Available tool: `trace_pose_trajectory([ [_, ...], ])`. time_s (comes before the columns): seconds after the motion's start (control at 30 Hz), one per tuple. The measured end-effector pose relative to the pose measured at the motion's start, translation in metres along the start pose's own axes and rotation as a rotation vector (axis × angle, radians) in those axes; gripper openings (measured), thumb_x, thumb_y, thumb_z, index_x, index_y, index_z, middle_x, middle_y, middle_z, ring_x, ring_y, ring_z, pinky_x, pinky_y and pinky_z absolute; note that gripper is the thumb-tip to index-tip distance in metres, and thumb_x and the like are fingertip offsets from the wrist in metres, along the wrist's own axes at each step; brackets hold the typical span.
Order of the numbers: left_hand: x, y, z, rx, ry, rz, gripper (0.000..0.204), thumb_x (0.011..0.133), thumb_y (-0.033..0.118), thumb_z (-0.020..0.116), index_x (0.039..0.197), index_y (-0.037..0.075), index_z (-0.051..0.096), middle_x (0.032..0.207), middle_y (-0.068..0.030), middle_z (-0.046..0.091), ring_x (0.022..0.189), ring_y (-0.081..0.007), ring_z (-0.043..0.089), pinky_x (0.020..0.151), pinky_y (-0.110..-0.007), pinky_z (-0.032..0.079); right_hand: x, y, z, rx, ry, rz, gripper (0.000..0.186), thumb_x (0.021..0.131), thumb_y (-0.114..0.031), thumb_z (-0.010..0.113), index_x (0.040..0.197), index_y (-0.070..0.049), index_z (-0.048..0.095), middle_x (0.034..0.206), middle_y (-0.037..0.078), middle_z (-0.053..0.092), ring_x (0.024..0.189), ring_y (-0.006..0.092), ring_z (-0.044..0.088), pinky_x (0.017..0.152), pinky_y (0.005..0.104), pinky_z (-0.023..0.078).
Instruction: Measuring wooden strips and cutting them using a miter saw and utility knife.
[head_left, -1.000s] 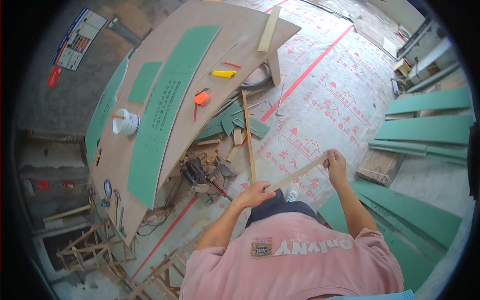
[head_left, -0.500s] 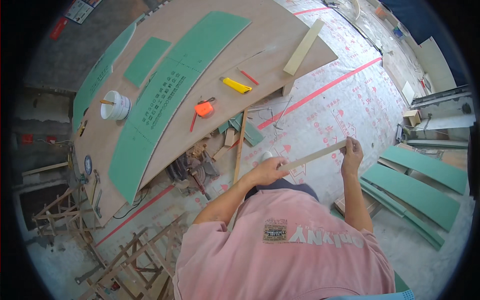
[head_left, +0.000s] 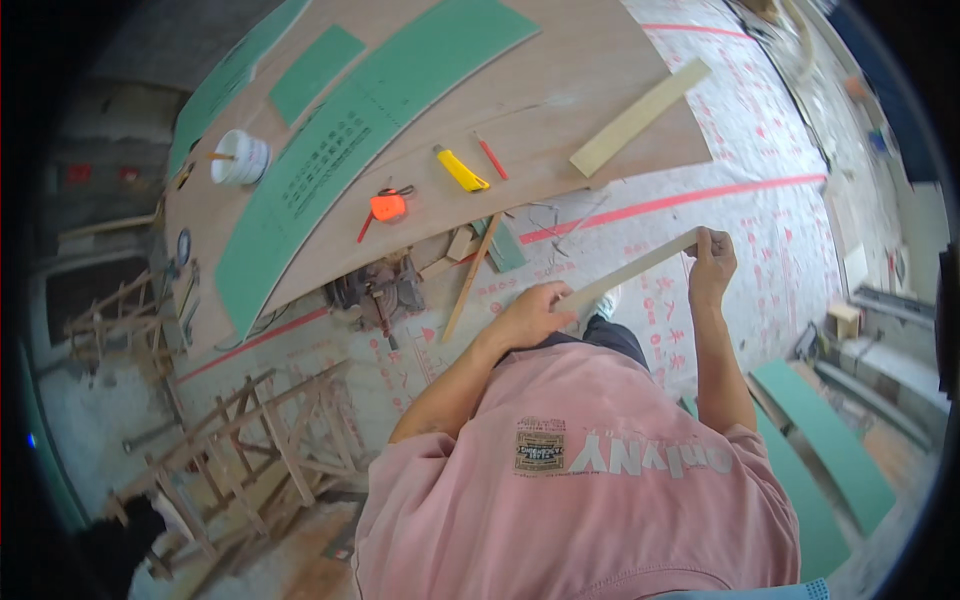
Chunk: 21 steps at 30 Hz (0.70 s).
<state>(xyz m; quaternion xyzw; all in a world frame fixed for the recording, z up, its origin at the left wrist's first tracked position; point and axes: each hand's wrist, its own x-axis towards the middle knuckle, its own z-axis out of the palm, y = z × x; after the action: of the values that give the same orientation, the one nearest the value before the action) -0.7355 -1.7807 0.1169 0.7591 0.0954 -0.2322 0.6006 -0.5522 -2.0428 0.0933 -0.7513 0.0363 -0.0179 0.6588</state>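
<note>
A narrow pale strip [head_left: 630, 270] is held aslant above the floor [head_left: 480, 365], near the tabletop [head_left: 590, 95]: its lower end is gripped by the left hand [head_left: 540, 315], its upper end by the right hand [head_left: 713, 262], the hands being set well apart. On the tabletop, a yellow knife [head_left: 462, 171], an orange tape measure [head_left: 388, 207] and a pale board [head_left: 640, 118] (overhanging the edge) are laid.

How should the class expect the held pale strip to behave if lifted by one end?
The pale strip looks stiff: it spans straight from the left hand to the right hand. It is probably light, being thin and narrow. Its flat shape suggests little rolling.
</note>
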Motion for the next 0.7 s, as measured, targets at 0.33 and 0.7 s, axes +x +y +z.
trace_pose_trajectory([
  [0.33, -0.021, 0.012, 0.007, 0.025, 0.449, -0.071, 0.039, 0.085, 0.018, 0.071, 0.117, 0.0, 0.06, 0.091, -0.0166, 0.068, 0.084, -0.0284, 0.066, 0.077, -0.038, 0.05, 0.064, -0.033, 0.084, -0.032, -0.326, -0.071, 0.025, 0.096, -0.018, 0.066, 0.086, 0.004, 0.058, 0.071, 0.014, 0.067, 0.06, 0.0163, 0.066, 0.058, 0.0275, 0.053],
  [0.7, -0.02, -0.072, -0.184, 0.421, 1.279, -0.203, 0.071, 0.075, 0.044, 0.078, 0.124, -0.003, 0.055, 0.118, -0.0215, 0.06, 0.11, -0.0405, 0.061, 0.089, -0.049, 0.05, 0.022, -0.036, 0.139, -0.215, -0.712, 0.015, 0.03, 0.102, -0.023, 0.054, 0.117, 0.003, 0.058, 0.088, 0.013, 0.071, 0.077, 0.0152, 0.067, 0.07, 0.028, 0.053],
])
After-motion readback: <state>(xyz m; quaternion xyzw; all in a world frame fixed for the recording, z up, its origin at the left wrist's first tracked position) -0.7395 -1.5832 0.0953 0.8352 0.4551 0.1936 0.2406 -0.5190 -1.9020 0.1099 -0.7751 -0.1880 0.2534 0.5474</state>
